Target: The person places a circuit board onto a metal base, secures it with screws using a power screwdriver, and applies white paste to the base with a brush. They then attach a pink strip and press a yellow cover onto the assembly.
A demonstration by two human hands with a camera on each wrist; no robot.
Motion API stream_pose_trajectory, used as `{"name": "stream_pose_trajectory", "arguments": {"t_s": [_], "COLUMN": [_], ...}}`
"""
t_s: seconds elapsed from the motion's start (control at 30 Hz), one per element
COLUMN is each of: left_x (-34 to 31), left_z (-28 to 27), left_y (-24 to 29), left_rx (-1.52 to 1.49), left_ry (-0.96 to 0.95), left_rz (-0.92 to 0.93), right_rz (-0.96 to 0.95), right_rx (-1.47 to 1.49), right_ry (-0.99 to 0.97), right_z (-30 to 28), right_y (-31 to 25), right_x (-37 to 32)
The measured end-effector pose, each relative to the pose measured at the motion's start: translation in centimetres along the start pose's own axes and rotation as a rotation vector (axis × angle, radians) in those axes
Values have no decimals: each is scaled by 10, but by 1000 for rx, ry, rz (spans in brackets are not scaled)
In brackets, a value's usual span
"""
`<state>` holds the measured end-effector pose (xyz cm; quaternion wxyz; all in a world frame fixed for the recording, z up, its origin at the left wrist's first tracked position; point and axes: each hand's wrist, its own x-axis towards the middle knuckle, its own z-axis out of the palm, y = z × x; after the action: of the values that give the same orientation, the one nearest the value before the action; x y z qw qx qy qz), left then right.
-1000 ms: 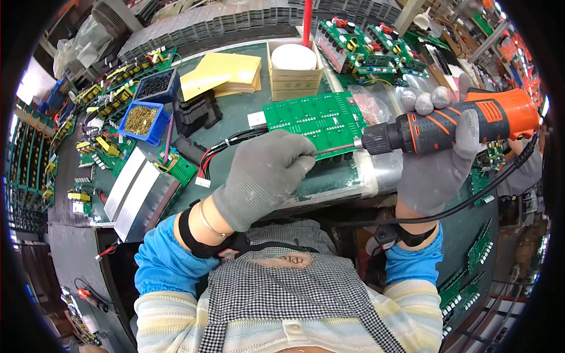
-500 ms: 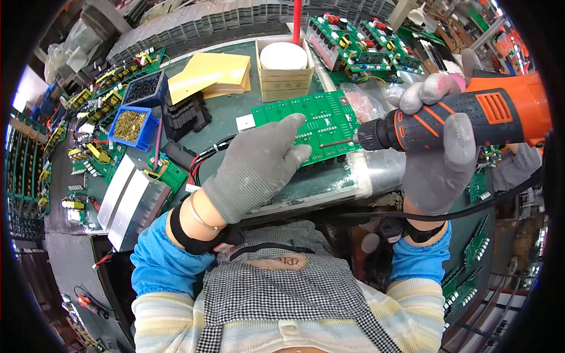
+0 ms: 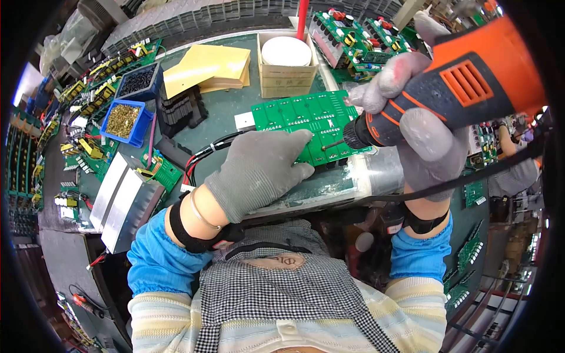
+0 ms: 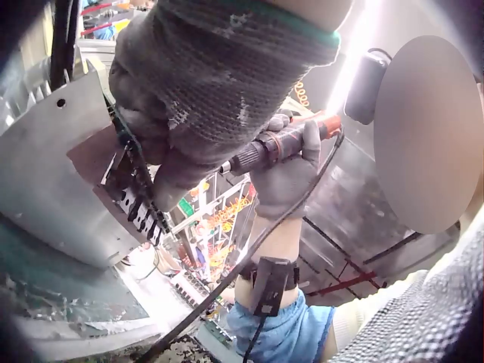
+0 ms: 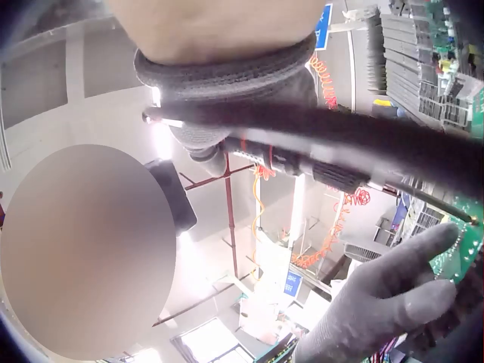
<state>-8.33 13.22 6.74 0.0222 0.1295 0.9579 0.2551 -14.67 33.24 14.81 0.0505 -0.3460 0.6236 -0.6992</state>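
Observation:
A green circuit board [image 3: 279,115] lies near the bench's front edge, seemingly above a metal part seen in the left wrist view. My gloved left hand [image 3: 259,167] rests at the board's front left, its index finger and thumb extended and spread over it. In the right wrist view the left hand [image 5: 382,295] has straight fingers beside the board. My gloved right hand [image 3: 432,144] grips an orange and black corded electric drill [image 3: 453,88]. The drill's long bit [image 3: 334,145] slants down, its tip right at the board's surface.
Left of the board are a blue bin [image 3: 125,122] of brass-coloured screws, a bin of black parts [image 3: 138,81] and an aluminium heat sink [image 3: 126,203]. Yellow sheets [image 3: 212,67] and a wooden box [image 3: 286,76] stand behind. The drill's black cord [image 3: 471,179] crosses below my right hand.
My left fingers have let go near the bit's tip and drawn back left, spreading apart. The drill has risen at its rear and tilted more steeply, with its bit on the board.

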Motion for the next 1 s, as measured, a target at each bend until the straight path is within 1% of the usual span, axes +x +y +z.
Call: {"name": "stream_pose_trajectory", "arguments": {"t_s": [0.03, 0.13, 0.27, 0.3, 0.37, 0.47, 0.53, 0.57, 0.63, 0.7, 0.77, 0.87, 0.97, 1.0], "left_x": [1, 1, -1, -1, 0, 0, -1, -2, -7, -13, -19, -24, -31, -32], "left_z": [-1, 4, 8, 8, 7, 5, 2, 0, -10, -22, -29, -18, -18, -16], "left_y": [0, -3, -7, -8, -7, -5, -8, -9, -10, -8, -5, -12, -13, -15], "left_rx": [-11, -10, -32, -28, -19, 5, -102, -159, -412, -636, -832, -996, -985, -970], "left_ry": [-14, -7, 29, 27, 23, -34, -14, -4, -16, -31, -46, -136, -166, -151], "left_rz": [-12, -7, 23, 22, 26, -10, -6, -6, -29, -38, -37, 29, -26, -7], "right_rz": [40, 50, 36, 11, -4, -14, -67, -126, -254, -342, -368, -356, -342, -342], "right_rx": [-5, -42, 126, 149, 146, 192, 279, 315, 355, 352, 290, 196, 215, 225], "right_ry": [-35, -84, -106, -152, -163, -189, -203, -208, -204, -173, -125, -40, 54, 76], "right_z": [1, 4, 1, -5, -5, -7, -10, -11, -13, -11, -4, 10, 21, 24], "right_y": [-3, 0, 15, 20, 23, 23, 16, 10, -3, -13, -15, -7, -4, -3], "right_x": [5, 20, 26, 29, 32, 35, 31, 29, 23, 15, 6, -3, -10, -11]}}
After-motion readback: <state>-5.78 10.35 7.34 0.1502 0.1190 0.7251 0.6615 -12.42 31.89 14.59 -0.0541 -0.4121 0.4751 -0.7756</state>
